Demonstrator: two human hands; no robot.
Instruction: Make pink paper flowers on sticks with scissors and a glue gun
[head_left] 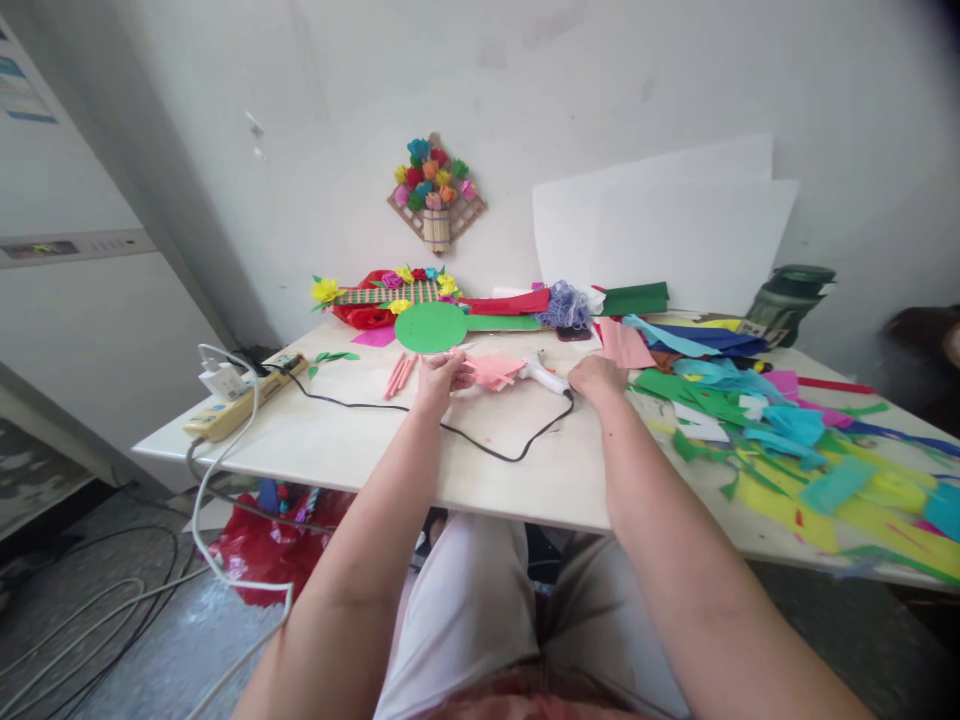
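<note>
My left hand (442, 376) is closed, its thumb and fingers pinched at the left end of some pink paper (495, 370). Just right of that paper a white glue gun (546, 377) lies on the table, its black cord running from the handle. My right hand (600, 378) rests beside the handle's end with curled fingers; whether it grips anything is hidden. Left of my left hand lie several rolled pink paper sticks (401, 375). A green paper shape (431, 328) with a round head and long strip lies behind both hands.
A power strip (244, 400) sits on the left edge of the white table (360, 455). Coloured paper scraps (795, 450) cover the right side, with a dark green bottle (787, 305) behind. Flower-decorated crafts (390, 290) stand at the back. The black cord (487, 452) loops across the front.
</note>
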